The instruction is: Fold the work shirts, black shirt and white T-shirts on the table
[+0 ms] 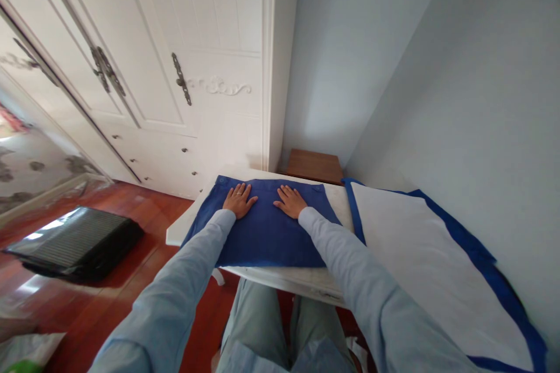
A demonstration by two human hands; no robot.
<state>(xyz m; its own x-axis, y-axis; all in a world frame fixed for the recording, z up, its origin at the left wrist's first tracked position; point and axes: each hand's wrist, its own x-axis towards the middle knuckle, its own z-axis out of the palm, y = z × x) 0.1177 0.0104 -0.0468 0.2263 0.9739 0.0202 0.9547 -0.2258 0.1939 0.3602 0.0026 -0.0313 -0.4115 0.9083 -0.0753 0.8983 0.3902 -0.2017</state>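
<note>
Blue cloth (271, 239) is touched by left hand (238, 201) at eleven o'clock, right hand (291, 201) at one, fingers outstretched, nothing gripped; creases could be caused by dragging.

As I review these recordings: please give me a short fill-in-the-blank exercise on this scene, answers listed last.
1. The left hand and right hand rest on a rectangular cloth coloured ____.
2. In the picture, a large white fabric piece with blue edging lies to the ____ of that cloth.
3. The black ridged case lies on the reddish-brown ____.

Missing words: blue; right; floor.
</note>
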